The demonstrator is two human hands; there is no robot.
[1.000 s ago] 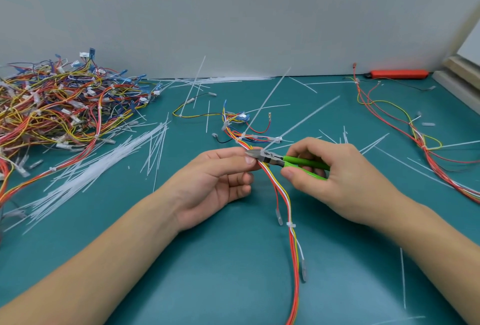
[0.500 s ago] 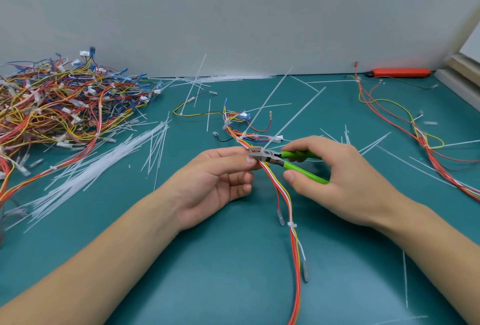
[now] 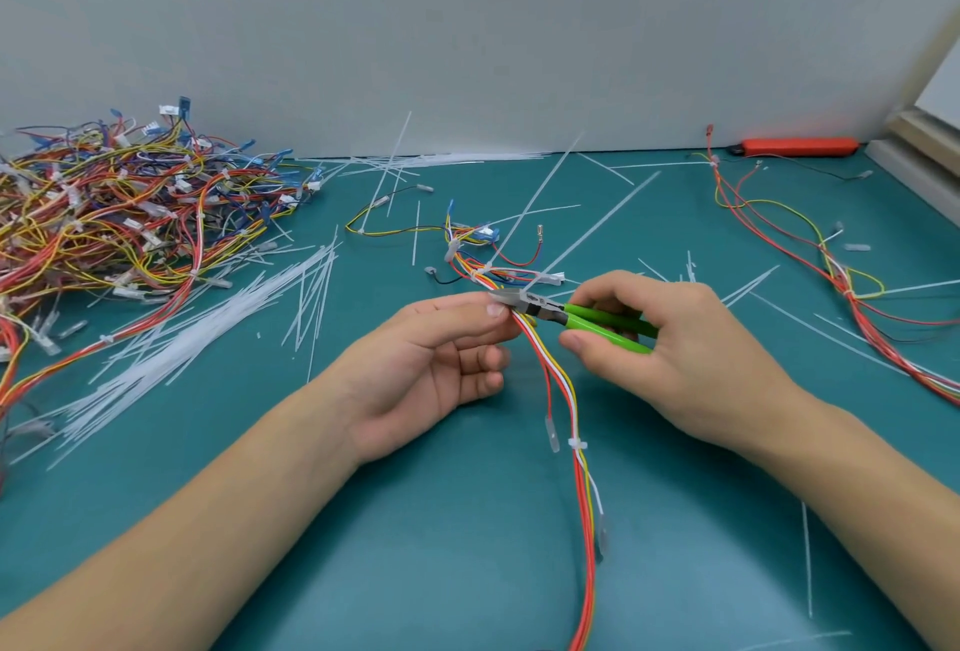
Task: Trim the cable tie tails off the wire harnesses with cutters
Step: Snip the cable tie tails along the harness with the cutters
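Your right hand (image 3: 670, 338) grips the green cutters (image 3: 571, 315) | left hand (image 3: 441, 354) pinches the harness (image 3: 558, 380) | keep blades flush on the tie head, clear of wires.

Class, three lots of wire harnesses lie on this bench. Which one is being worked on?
The middle harness: the left hand pinches it, and the green-handled cutters in the right hand meet it. The others lie untouched.
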